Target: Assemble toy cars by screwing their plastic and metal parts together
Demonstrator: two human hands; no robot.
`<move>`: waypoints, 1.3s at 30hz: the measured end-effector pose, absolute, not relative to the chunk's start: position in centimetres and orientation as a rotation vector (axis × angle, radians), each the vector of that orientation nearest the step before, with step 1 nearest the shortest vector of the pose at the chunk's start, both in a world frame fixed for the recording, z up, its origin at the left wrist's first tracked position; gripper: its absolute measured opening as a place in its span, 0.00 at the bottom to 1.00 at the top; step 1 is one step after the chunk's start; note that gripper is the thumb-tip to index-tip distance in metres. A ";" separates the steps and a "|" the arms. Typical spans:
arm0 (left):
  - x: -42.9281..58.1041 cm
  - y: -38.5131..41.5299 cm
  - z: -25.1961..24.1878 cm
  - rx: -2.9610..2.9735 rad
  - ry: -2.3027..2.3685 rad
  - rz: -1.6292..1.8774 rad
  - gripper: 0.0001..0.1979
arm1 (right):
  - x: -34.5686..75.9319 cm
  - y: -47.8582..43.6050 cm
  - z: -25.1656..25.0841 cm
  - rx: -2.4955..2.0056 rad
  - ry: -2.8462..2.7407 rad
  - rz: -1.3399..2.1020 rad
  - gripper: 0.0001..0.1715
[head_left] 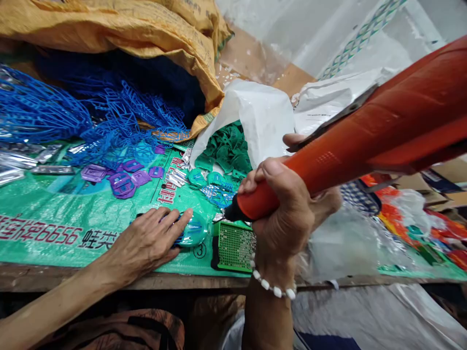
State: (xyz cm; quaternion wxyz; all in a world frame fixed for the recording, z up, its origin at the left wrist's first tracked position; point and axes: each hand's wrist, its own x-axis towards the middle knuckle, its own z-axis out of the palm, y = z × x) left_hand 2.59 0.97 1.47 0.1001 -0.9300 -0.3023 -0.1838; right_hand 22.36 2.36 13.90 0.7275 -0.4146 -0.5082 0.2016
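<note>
My right hand (pixel 288 209) is wrapped around a large red electric screwdriver (pixel 350 131). The tool is tilted, its black nose pointing down and left at the edge of a green gridded tray (pixel 224 243) that holds small screws. The tip of the bit is too small to make out. Resting on the table's green sheet, my left hand (pixel 149 238) has its fingers over a shiny teal plastic toy shell (pixel 197 229) and grips it. The hand hides the shell's left part. Just beyond it lie silver strips (pixel 175 177) and blue lattice pieces (pixel 219 194).
An orange woven sack (pixel 146 29) spills blue plastic lattice parts (pixel 40 107) at the left. Purple pieces (pixel 126 182) lie in front of it. Behind the tray, a white bag (pixel 268 107) holds dark green parts (pixel 229 148). Clear plastic bags (pixel 343 248) sit at the right.
</note>
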 end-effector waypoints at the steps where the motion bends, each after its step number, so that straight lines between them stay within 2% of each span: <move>1: 2.6 0.9 1.4 -2.751 -0.901 -0.547 0.36 | 21.9 2.5 13.8 -0.902 -1.119 0.474 0.18; 8: 2.6 0.8 1.0 -2.777 -0.927 -0.574 0.37 | 20.5 2.9 13.4 -0.870 -1.097 0.590 0.23; 14: 2.8 0.7 1.3 -2.787 -0.943 -0.579 0.37 | 20.6 2.6 13.5 -0.879 -1.077 0.602 0.19; 33: 2.9 0.6 1.6 -2.798 -0.970 -0.538 0.36 | 20.7 2.8 12.8 -1.012 -1.154 0.508 0.19; 39: 2.9 0.6 1.3 -2.802 -0.974 -0.567 0.36 | 20.6 2.4 12.6 -0.956 -1.117 0.545 0.15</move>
